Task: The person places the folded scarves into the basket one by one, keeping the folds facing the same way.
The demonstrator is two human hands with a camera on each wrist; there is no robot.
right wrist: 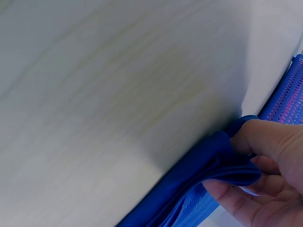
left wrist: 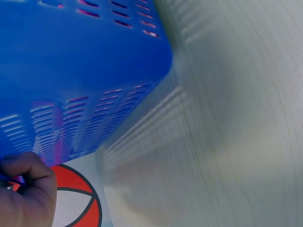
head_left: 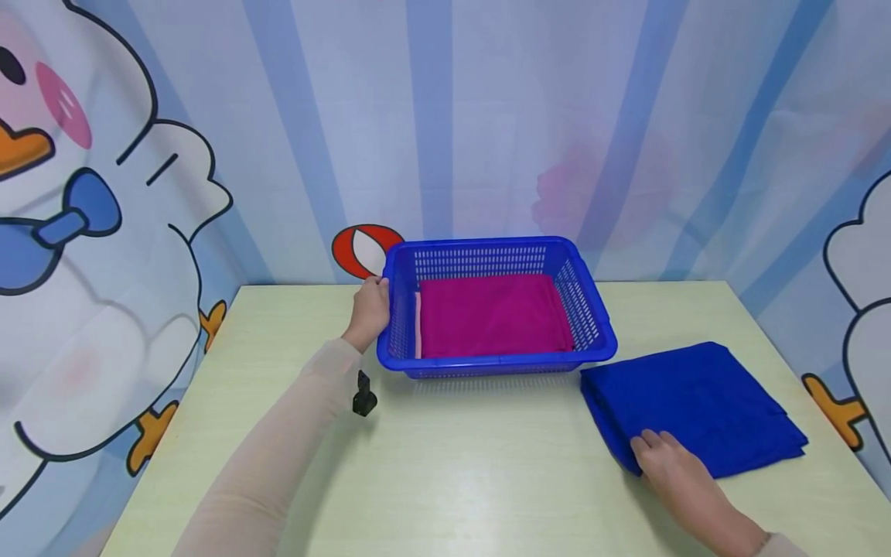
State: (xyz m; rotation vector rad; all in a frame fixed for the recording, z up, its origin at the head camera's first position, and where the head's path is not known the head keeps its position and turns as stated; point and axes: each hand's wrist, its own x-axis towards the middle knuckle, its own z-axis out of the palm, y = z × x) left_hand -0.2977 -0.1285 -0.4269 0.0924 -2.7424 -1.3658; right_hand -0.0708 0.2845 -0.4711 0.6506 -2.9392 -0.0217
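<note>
A blue slotted basket [head_left: 497, 362] stands at the back middle of the table, with a folded magenta towel [head_left: 490, 313] lying flat inside. My left hand [head_left: 374, 300] grips the basket's left rim near its far corner; in the left wrist view a curled finger [left wrist: 28, 182] hooks the basket wall [left wrist: 80, 71]. A folded dark blue towel [head_left: 696, 398] lies on the table right of the basket. My right hand [head_left: 654, 449] pinches its near left corner, and in the right wrist view the thumb and fingers [right wrist: 255, 156] close on the blue cloth edge [right wrist: 189, 189].
The pale wooden table [head_left: 473, 464] reaches from the basket to the front edge. A small black wrist mount [head_left: 363, 396] shows on my left forearm. A cartoon backdrop with a red and white ball [left wrist: 75, 203] hangs close behind the table.
</note>
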